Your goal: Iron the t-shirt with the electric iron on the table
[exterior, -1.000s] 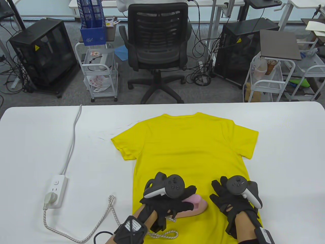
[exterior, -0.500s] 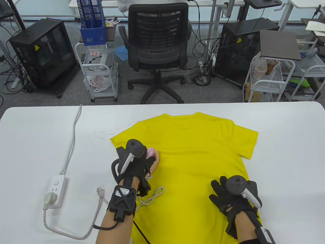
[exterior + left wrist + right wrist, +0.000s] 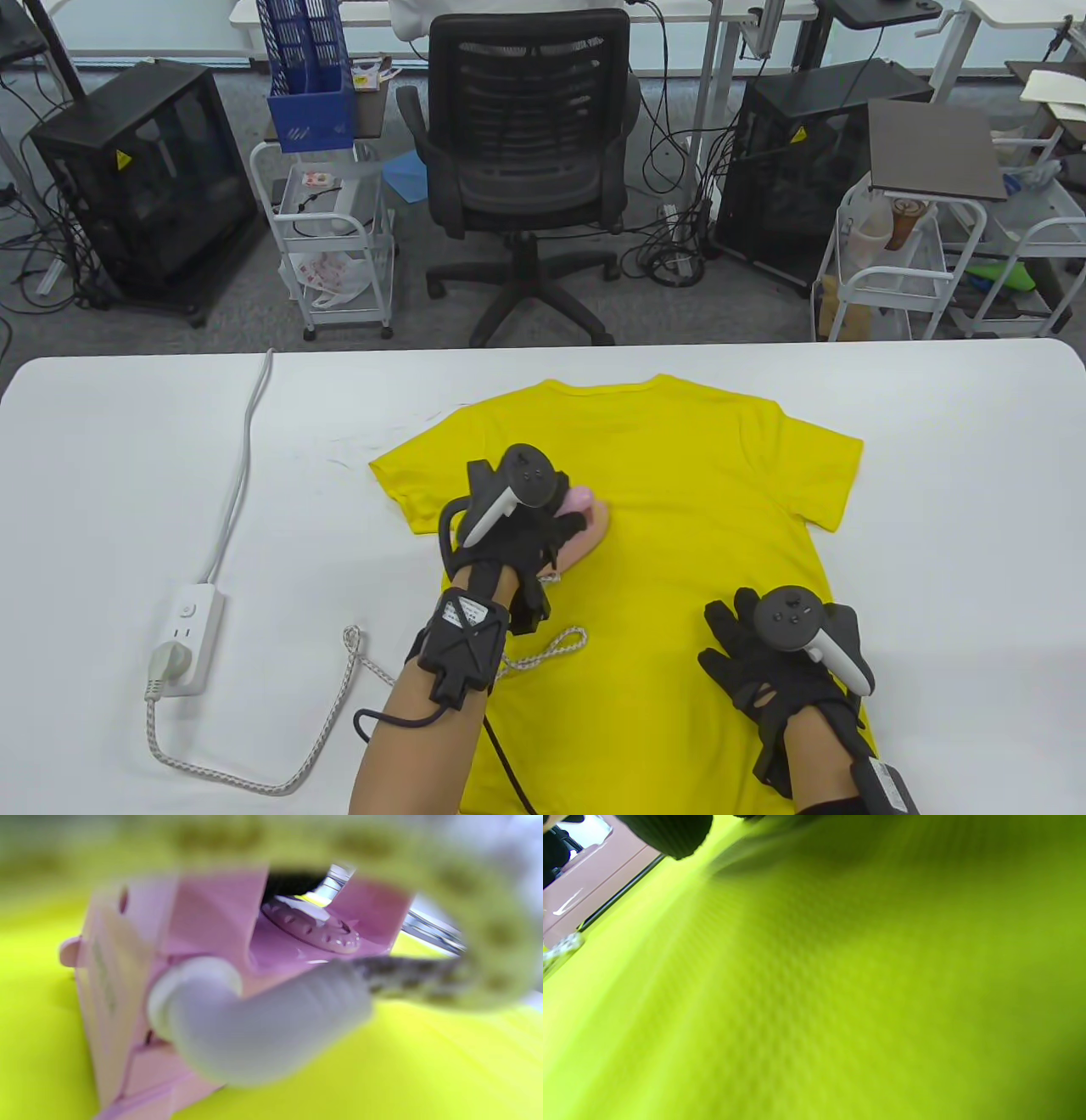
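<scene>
A yellow t-shirt [image 3: 670, 475] lies flat on the white table [image 3: 110, 475], collar at the far side. My left hand [image 3: 517, 543] grips the handle of a pink electric iron [image 3: 590, 526], which sits on the shirt's left chest area. The left wrist view shows the iron's rear [image 3: 203, 955] with its white cord sleeve [image 3: 254, 1027] on the yellow fabric [image 3: 424, 1077]. My right hand [image 3: 768, 662] rests flat, fingers spread, on the shirt's lower right part. The right wrist view shows only yellow fabric [image 3: 840, 984] close up.
A white power strip [image 3: 182, 637] lies at the table's left with the iron's plug in it. The braided cord [image 3: 331, 730] loops across the table's front to the iron. A black office chair [image 3: 526, 153] and carts stand beyond the far edge.
My left hand moved the iron from the shirt's lower hem up to the left sleeve seam, then right toward the chest. The cord trailed along. My right hand stayed in place.
</scene>
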Tool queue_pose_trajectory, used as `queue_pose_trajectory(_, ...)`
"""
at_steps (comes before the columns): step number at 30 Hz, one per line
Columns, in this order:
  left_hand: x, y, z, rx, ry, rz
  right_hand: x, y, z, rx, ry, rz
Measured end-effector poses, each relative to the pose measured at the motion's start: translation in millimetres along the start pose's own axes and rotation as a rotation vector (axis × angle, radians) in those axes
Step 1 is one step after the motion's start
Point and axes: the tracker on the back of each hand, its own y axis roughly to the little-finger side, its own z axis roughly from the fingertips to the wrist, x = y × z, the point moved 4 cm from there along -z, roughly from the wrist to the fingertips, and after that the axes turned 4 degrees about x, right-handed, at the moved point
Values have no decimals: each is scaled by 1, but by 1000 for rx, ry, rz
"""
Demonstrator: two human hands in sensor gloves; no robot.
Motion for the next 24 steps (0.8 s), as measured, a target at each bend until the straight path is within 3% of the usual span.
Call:
queue_pose_trajectory(4,18,45,-4,146,-50,27,0,0,0,0,-1,-2)
queue_pose_trajectory(6,17,49,-2,121,1,70,0,0,0,-1,-2,-4)
queue_pose_trajectory(9,7,32,9,-36,64,43,0,0,0,0,-1,-2)
queue_pose_trajectory(13,-24,-7,44,-318,268,-6,-1,0,-1,2,-6,-5)
queue_pose_trajectory(15,-42,-26,75,-466,360,-66,-2,0,-1,0,-8,-12)
queue_pose_trajectory(18,-60,-44,116,-613,409,-153,-2,1,-1,0,-6,-12)
queue_pose_trajectory(21,-67,-49,140,-690,403,-212,-1,0,0,1,-4,-9)
queue_pose_trajectory(24,-60,-40,136,-615,343,-202,-1,0,0,4,1,0)
